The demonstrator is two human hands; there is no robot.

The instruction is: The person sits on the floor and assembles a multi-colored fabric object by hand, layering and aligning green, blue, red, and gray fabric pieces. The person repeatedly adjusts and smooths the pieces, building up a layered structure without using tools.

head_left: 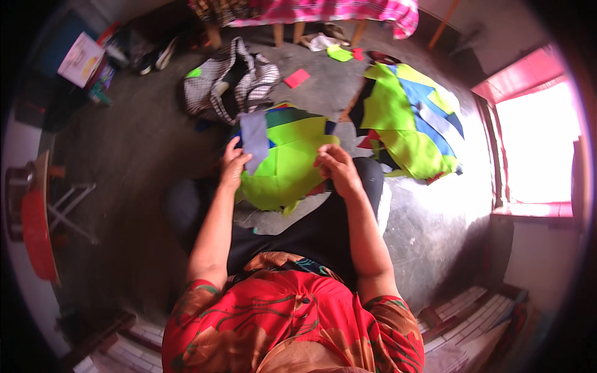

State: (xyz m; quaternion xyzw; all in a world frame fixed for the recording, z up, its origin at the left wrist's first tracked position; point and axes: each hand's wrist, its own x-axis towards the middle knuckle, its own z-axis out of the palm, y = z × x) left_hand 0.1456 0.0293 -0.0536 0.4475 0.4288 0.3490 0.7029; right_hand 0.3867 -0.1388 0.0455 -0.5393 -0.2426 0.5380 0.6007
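Matt neon-green cloth pieces (287, 168) lie over a rough, dull concrete floor (143, 149).

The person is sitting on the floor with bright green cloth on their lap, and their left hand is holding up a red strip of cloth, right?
Almost. The strip of cloth in the left hand is pale grey-blue, not red, as the head view shows. The rest holds: the person sits on the floor with bright green cloth on their lap, and the right hand rests on its edge.
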